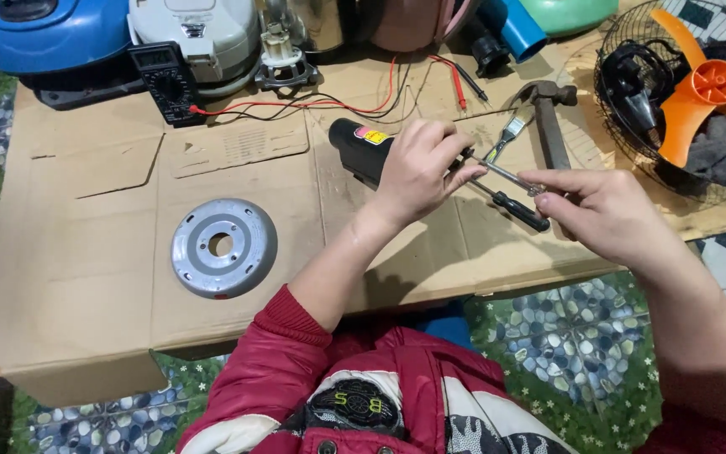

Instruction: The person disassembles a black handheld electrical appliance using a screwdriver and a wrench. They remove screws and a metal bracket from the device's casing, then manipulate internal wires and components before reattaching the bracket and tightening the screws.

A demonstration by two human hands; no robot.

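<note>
Red jacket sleeves (262,370) are showing nearest the camera, at the bottom of the view. Further out, a black tool with a thick handle (361,150) is being gripped by the left hand (418,172), whose fingers are clenched around it. A thin metal shaft (502,173) is sticking out from that hand toward the right, and its far end is being pinched between the fingertips of the right hand (602,210). Both hands are being held just above the flattened cardboard (86,252) that is covering the surface.

Just below the shaft, between the two hands, a black-handled screwdriver (514,208) is lying on the cardboard. Beyond the right hand, a hammer (550,126) and a small brush (506,136) are lying side by side. Well to the left of the left hand, a grey round disc (223,247) is lying flat. A black meter (165,82) with red and black leads is lying beyond it. Far right of the right hand, an orange fan blade (699,84) is sitting in a wire guard.
</note>
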